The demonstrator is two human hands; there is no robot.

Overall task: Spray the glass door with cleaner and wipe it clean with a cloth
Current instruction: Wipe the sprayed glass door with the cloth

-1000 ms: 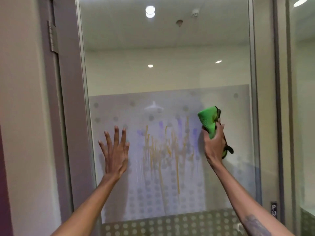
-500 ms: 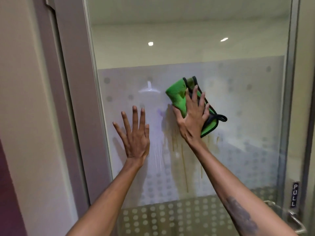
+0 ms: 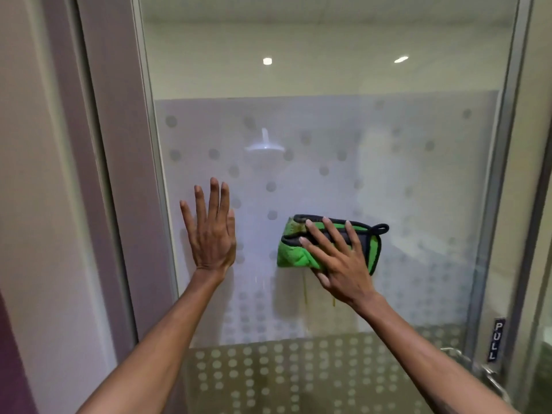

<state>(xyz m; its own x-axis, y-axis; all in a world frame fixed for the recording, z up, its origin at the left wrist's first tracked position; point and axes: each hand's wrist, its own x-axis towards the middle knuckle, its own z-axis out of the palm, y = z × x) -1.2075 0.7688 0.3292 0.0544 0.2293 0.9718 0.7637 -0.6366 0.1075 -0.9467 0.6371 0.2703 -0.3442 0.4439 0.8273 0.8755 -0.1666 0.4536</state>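
Green cloth (image 3: 292,256) is lying folded under the right hand (image 3: 343,271), whose spread, straight fingers are pressing it flat onto the glass door (image 3: 418,189) above yellowish drips (image 3: 305,289), while the left hand (image 3: 212,234) is bracing open-palmed beside it, probably steadying the pane.

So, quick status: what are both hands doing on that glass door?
Left hand flat on glass door. Right hand presses green cloth to pane, fingers spread. Yellow drips below cloth unwiped. Nothing blocking.

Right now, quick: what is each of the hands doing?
Left hand: open, flat against the glass door.
Right hand: open, straight fingers pressing the green cloth onto the glass.
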